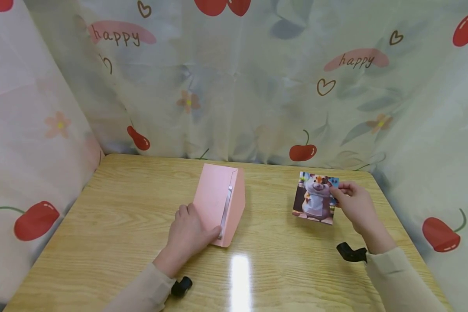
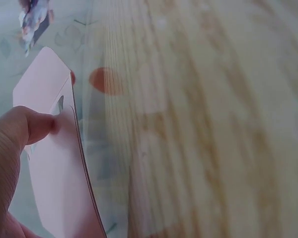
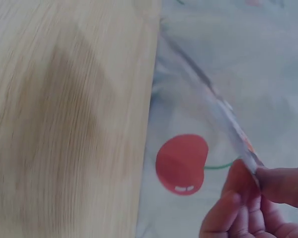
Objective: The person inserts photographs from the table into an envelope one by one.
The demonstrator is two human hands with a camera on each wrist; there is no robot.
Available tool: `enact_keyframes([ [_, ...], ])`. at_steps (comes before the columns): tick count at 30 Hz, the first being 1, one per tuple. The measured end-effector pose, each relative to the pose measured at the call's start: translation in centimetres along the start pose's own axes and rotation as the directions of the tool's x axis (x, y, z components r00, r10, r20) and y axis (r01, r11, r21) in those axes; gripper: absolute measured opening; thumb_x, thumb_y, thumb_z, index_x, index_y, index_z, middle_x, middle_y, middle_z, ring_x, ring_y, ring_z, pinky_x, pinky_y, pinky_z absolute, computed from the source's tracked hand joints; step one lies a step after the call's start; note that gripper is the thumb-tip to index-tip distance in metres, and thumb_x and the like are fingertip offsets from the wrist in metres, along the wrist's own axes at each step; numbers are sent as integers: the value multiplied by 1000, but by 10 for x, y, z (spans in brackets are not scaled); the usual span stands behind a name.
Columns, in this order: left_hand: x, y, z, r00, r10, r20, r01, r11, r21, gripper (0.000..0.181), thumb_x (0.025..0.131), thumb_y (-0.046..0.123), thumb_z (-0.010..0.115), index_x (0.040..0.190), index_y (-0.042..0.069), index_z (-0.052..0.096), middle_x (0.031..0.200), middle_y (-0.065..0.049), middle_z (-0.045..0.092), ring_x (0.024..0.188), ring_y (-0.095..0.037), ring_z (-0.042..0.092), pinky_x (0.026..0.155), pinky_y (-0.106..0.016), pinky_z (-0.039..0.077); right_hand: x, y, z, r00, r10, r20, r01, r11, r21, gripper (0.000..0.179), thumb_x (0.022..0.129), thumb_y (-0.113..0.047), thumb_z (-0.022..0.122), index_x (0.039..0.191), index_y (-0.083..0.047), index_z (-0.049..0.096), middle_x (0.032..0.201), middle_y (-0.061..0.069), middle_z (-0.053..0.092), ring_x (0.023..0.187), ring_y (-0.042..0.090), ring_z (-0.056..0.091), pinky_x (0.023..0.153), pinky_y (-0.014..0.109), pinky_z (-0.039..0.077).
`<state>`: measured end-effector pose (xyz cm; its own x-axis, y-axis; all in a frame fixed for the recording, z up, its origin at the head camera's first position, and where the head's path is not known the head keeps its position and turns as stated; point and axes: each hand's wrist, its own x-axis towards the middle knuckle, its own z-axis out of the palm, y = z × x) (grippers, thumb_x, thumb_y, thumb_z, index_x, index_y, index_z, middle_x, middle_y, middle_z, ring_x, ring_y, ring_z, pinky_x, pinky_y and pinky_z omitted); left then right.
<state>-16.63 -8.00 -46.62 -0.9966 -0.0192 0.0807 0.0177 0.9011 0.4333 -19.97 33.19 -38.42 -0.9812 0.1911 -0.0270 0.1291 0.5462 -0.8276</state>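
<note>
My left hand (image 1: 189, 234) grips a pink envelope (image 1: 216, 190) left of the table's middle. Its thumb lies across the front near the lower right edge, over a narrow pale strip beside the flap; in the left wrist view the thumb (image 2: 37, 128) presses on the pink paper (image 2: 64, 173). At the right, the other hand (image 1: 356, 208) pinches a square picture card (image 1: 316, 197) by its right edge, between thumb and fingers. A cartoon hamster in a white apron is printed on the card, facing me. Seen almost edge-on in the right wrist view, the card (image 3: 223, 106) tilts above the table.
Both hands work over a wooden table (image 1: 140, 195). A patterned curtain (image 1: 234, 95) with cherries, hearts and lettering rises behind it and along both sides. Black wrist mounts (image 1: 351, 252) sit at the sleeves. A bright light reflection crosses the table's front.
</note>
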Motion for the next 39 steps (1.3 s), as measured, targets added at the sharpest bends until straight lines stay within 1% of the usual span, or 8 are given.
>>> enact_keyframes([
  [3, 0, 1, 0, 1000, 0, 8, -1, 1000, 10, 92, 68, 65, 66, 117, -11, 47, 98, -19, 45, 84, -29, 45, 66, -42, 47, -1, -6, 5, 1000, -23, 8, 22, 994, 102, 45, 97, -35, 56, 119, 3, 48, 104, 14, 59, 85, 16, 59, 70, 26, 53],
  [8, 1, 1, 0, 1000, 10, 14, -11, 999, 48, 94, 67, 66, 67, 117, -11, 47, 99, -19, 46, 84, -30, 46, 65, -43, 48, -3, -19, 19, 997, -43, 64, 27, 971, 238, 41, 97, -33, 57, 117, 1, 46, 102, 7, 59, 82, 13, 60, 74, 27, 53],
  [17, 1, 6, 3, 999, 37, -17, -36, 996, 76, 94, 66, 66, 67, 117, -11, 47, 99, -20, 47, 86, -31, 47, 67, -44, 49, -5, -39, 57, 989, -72, 128, 24, 939, 344, 41, 95, -30, 61, 117, 2, 47, 105, 17, 59, 86, 19, 61, 77, 31, 53],
  [23, 1, 10, 4, 1000, 22, -6, -22, 997, 79, 97, 65, 66, 68, 119, -12, 46, 103, -22, 47, 90, -33, 47, 70, -46, 49, -6, -49, 86, 992, -67, 107, 18, 914, 404, 35, 94, -24, 64, 111, 2, 48, 103, 20, 58, 84, 23, 62, 76, 34, 54],
  [25, 1, 10, 4, 1000, 19, -4, -19, 997, 78, 98, 65, 67, 69, 120, -12, 46, 104, -22, 47, 91, -33, 48, 71, -47, 49, -8, -53, 96, 994, -64, 94, 20, 912, 410, 32, 93, -21, 65, 107, 2, 48, 100, 20, 57, 82, 22, 63, 75, 34, 55],
  [30, 0, 11, 4, 1000, 15, -9, -15, 996, 85, 100, 65, 67, 69, 121, -12, 45, 105, -23, 47, 92, -34, 48, 73, -47, 49, -12, -60, 115, 995, -68, 74, 35, 926, 376, 26, 91, -13, 67, 101, 2, 49, 95, 18, 55, 79, 25, 64, 72, 37, 56],
  [35, 1, 10, 3, 1000, 23, -12, -22, 995, 99, 102, 65, 67, 69, 123, -13, 44, 106, -24, 47, 95, -35, 48, 74, -48, 49, -15, -63, 123, 994, -90, 64, 63, 938, 341, 23, 89, -10, 66, 98, 3, 49, 91, 19, 54, 75, 25, 65, 68, 38, 56],
  [39, 1, 11, 3, 999, 31, -16, -29, 994, 104, 103, 64, 67, 69, 124, -13, 44, 107, -24, 47, 96, -36, 48, 75, -48, 48, -17, -65, 128, 990, -101, 93, 68, 948, 312, 21, 87, -8, 65, 97, 2, 49, 88, 18, 53, 71, 25, 65, 65, 36, 56],
])
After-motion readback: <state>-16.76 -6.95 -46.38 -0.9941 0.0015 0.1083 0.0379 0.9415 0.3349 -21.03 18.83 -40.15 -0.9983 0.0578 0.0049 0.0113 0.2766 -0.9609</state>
